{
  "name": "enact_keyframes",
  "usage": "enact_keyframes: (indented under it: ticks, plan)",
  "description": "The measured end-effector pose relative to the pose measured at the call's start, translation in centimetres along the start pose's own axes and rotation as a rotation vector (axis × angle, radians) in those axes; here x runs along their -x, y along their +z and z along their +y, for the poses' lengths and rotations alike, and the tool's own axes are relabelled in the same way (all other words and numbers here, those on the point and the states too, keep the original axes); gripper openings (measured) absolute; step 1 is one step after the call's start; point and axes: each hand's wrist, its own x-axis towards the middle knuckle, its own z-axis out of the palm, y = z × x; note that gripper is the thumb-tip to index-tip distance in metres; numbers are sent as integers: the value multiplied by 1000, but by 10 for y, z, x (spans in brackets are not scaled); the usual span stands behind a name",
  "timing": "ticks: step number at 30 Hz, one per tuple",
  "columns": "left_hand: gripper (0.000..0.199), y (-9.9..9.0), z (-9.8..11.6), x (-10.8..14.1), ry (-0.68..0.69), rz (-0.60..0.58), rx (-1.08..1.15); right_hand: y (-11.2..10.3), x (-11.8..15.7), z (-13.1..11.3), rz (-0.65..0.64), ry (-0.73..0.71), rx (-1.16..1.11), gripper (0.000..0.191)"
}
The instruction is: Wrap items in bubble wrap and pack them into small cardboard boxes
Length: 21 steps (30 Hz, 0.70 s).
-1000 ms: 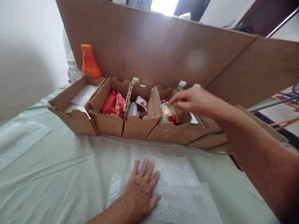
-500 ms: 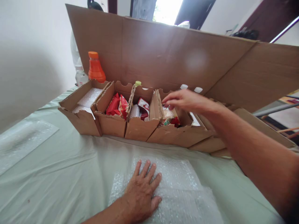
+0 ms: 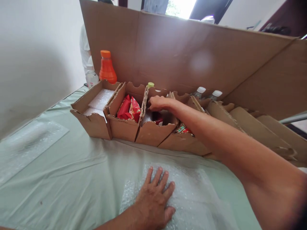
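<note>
My left hand (image 3: 154, 199) lies flat with spread fingers on a sheet of bubble wrap (image 3: 192, 195) on the cloth-covered table. Stretched across the boxes, my right hand (image 3: 158, 103) dips into the third cardboard box (image 3: 152, 134) from the left. Its fingers are bent downward and close together; whatever they pinch is hidden. Below it in that box I see part of a dark red and white item (image 3: 158, 118) and some clear plastic. Red packets (image 3: 129, 108) fill the box to the left. A red and green packet (image 3: 182, 128) shows in the box to the right, partly under my forearm.
Folded bubble wrap fills the leftmost box (image 3: 97, 126). Behind the row stand an orange bottle (image 3: 107, 68), a clear bottle (image 3: 91, 77), white-capped bottles (image 3: 200, 91) and a tall cardboard panel (image 3: 179, 54). More bubble wrap (image 3: 31, 143) lies at left on the green cloth (image 3: 79, 172).
My right hand has moved left, from the box with the red and green packet into the third box. My left hand stays flat on the bubble wrap. The view has shifted slightly.
</note>
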Motion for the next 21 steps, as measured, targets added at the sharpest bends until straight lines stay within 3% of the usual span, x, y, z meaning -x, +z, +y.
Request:
enact_keyframes:
  ticks: [4,7,10,13,17,19,21]
  plan:
    - [68,-1,1,1,-2,7,-20,-27,28,14,158,35,-123,21]
    - [67,1,1,3,2,18,-49,-48,70,27,523,17,-359,22]
    - [68,8,1,3,-7,41,-81,-50,131,35,830,-81,-699,11]
    - [76,7,2,2,-22,91,-110,-23,200,29,888,-122,-784,12]
    - [74,-17,9,13,-21,272,13,35,279,13,1013,-240,-555,14]
    - [70,-32,16,25,-59,372,321,63,308,7,1074,-346,-400,25]
    - [74,-41,26,38,-104,385,830,87,328,3,1075,-436,-288,32]
